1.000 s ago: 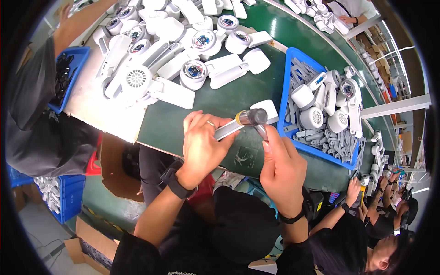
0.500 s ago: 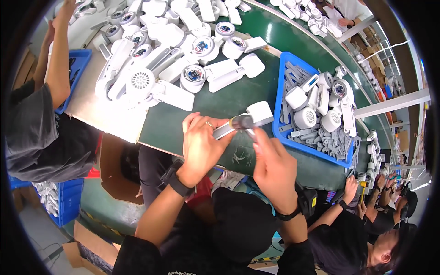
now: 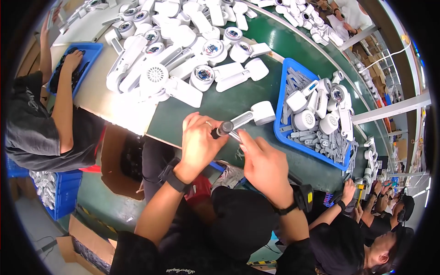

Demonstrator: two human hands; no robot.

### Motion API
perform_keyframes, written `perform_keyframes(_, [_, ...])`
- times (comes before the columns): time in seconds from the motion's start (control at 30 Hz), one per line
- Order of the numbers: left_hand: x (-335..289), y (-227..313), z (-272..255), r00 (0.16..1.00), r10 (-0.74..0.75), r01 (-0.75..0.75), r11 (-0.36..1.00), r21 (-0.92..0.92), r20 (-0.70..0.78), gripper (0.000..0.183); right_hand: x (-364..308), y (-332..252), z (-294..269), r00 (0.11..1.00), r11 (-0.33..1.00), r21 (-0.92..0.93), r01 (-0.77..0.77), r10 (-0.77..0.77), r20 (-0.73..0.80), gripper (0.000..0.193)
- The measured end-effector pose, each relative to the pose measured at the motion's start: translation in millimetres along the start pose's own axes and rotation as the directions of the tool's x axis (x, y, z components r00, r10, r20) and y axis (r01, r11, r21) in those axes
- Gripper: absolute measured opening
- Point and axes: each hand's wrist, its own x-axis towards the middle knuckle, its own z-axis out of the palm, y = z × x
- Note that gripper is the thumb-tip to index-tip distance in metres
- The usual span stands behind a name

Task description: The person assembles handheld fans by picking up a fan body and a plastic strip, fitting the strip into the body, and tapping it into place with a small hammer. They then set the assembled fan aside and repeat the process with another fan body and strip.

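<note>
Over the near edge of the green table, my left hand grips the handle end of a white handheld fan. Its rounded head points right, toward the blue tray, and a grey strip runs along the handle. My right hand is closed around the thin metal shaft of a small hammer. The hammer's dark round head is over the fan's handle, beside my left fingertips. Whether it touches the handle is hard to tell.
A blue tray with grey strips and white fan parts stands at the right. White fan bodies, some showing circuit boards, are heaped across the table. At the left, a co-worker's hand is in another blue tray. A person's dark cap shows below my hands.
My right hand and the hammer have moved left along the fan's handle, toward my left fingers. The co-worker at left has put a hand into the blue tray. The view has shifted slightly.
</note>
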Motion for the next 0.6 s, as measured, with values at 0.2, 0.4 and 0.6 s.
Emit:
perform_keyframes(0.2, [0.3, 0.0, 0.6, 1.0, -0.026, 0.026, 1.0, -0.008, -0.003, 0.023, 5.3, 6.0, -1.0, 0.999, 0.995, 0.095, 0.01, -0.005, -0.051, 0.038])
perform_keyframes(0.4, [-1.7, -1.0, -1.5, 1.0, -0.018, 0.018, 0.999, 0.03, -0.005, 0.024, 12.5, -0.9, -7.6, 1.0, 0.998, -0.069, 0.001, 0.0, 0.01, 0.037])
perform_keyframes(0.6, [0.7, 4.3, -0.2, 1.0, 0.004, -0.004, 1.0, 0.013, 0.011, 0.022, -0.8, 19.6, 3.4, 0.997, 0.998, -0.024, -0.058, 0.059, 0.057, 0.029])
